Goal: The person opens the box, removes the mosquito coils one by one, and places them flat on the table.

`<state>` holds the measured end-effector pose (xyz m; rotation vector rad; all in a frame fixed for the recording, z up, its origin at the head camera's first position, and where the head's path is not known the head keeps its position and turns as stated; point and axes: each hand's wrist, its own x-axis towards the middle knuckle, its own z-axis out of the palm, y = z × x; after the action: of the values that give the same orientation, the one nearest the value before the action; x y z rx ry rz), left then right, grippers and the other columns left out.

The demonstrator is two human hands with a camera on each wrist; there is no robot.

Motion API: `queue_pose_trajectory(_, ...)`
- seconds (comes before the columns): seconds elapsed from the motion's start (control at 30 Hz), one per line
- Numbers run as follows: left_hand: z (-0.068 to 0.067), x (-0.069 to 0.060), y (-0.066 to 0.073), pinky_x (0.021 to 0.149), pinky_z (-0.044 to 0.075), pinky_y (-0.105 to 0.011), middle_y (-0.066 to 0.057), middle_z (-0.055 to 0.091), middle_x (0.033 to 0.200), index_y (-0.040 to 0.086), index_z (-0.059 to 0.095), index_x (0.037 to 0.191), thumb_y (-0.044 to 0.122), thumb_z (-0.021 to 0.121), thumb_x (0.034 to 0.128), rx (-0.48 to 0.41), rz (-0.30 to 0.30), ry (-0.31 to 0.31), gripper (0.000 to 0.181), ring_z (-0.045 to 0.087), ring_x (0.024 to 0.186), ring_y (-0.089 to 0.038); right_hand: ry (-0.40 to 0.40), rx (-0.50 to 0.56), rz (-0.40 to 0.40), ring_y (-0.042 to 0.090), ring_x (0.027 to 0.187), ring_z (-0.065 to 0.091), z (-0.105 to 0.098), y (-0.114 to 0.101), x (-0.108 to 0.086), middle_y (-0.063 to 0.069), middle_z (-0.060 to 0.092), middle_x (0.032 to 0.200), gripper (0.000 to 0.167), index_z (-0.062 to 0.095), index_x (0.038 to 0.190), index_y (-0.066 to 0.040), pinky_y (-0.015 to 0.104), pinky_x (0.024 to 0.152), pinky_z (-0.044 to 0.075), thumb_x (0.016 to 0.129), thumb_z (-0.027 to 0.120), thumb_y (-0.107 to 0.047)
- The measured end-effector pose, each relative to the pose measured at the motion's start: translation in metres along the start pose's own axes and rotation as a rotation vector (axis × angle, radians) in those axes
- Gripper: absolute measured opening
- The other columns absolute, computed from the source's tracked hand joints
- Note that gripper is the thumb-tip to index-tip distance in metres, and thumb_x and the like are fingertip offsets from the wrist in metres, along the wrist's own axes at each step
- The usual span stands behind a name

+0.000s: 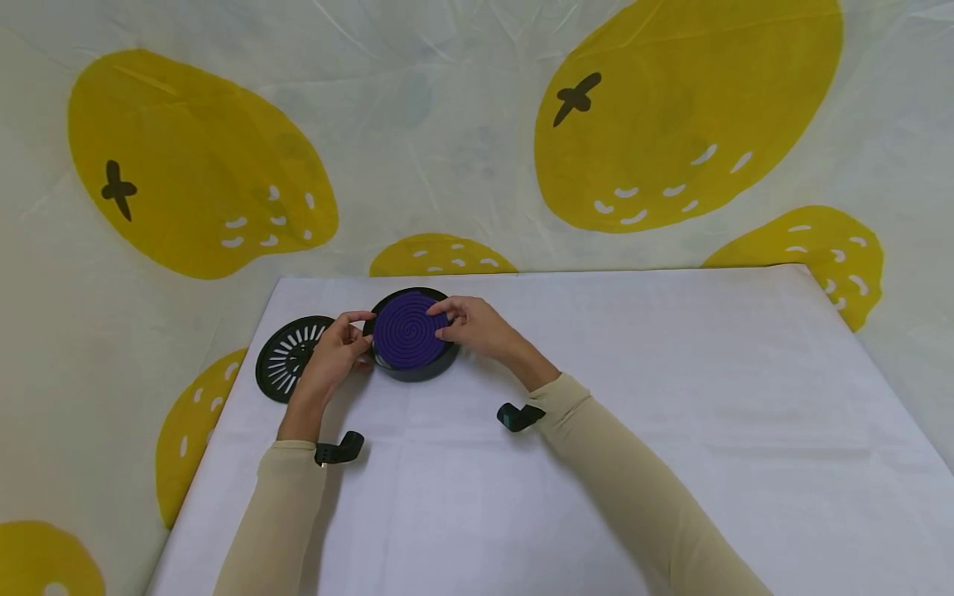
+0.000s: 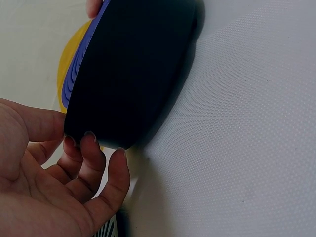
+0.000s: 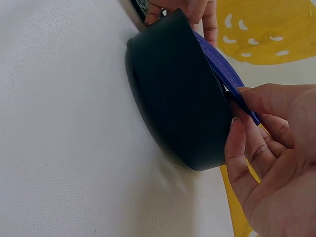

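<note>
A purple spiral mosquito coil (image 1: pixel 408 331) lies tilted over the mouth of a round black tin (image 1: pixel 421 375) on the white table. In the head view my right hand (image 1: pixel 483 327) pinches the coil's right edge between thumb and fingers; the right wrist view shows that edge raised above the tin's rim. On the tin's left side, my left hand (image 1: pixel 333 358) holds its wall, thumb at the rim and fingertips against the side, as the left wrist view shows. The tin's inside is mostly hidden under the coil.
A round black slotted lid (image 1: pixel 277 360) lies flat at the table's left edge, partly behind my left hand. The white tabletop (image 1: pixel 633 356) stretches to the right. Behind it hangs a pale cloth with large yellow fruit prints (image 1: pixel 686 116).
</note>
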<state>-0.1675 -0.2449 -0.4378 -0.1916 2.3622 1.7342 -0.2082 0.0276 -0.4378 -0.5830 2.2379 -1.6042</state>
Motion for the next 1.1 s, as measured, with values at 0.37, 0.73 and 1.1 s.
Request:
queue_pose_trajectory(0.37, 0.002, -0.006, 0.012, 0.079, 0.057, -0.052, -0.007, 0.042, 0.093, 0.002, 0.047, 0.145, -0.003, 0.054, 0.1007, 0.023, 0.001, -0.002, 0.045, 0.054, 0.078, -0.025, -0.003, 0.005, -0.005, 0.012, 0.071, 0.043, 0.0, -0.002, -0.001, 0.005, 0.052, 0.099, 0.032, 0.069, 0.124, -0.01, 0.023, 0.061, 0.037, 0.093, 0.072, -0.007)
queue_pose_trajectory(0.73, 0.003, 0.007, -0.002, 0.074, 0.056, -0.041, -0.004, 0.04, 0.095, 0.006, 0.053, 0.14, 0.001, 0.057, 0.0984, 0.108, 0.052, 0.075, 0.042, 0.05, 0.079, -0.016, 0.012, -0.016, 0.015, 0.012, 0.073, 0.045, 0.001, 0.0, -0.002, 0.007, 0.054, 0.101, 0.031, 0.069, 0.124, -0.012, 0.023, 0.063, 0.039, 0.093, 0.073, -0.007)
queue_pose_trajectory(1.1, 0.003, 0.008, -0.003, 0.071, 0.056, -0.042, -0.007, 0.04, 0.094, 0.006, 0.055, 0.138, -0.003, 0.056, 0.0982, 0.168, 0.09, 0.064, 0.041, 0.048, 0.081, -0.02, 0.012, -0.028, -0.001, 0.013, 0.074, 0.045, 0.002, -0.002, -0.001, 0.004, 0.052, 0.1, 0.032, 0.068, 0.124, -0.011, 0.023, 0.064, 0.04, 0.093, 0.073, -0.007)
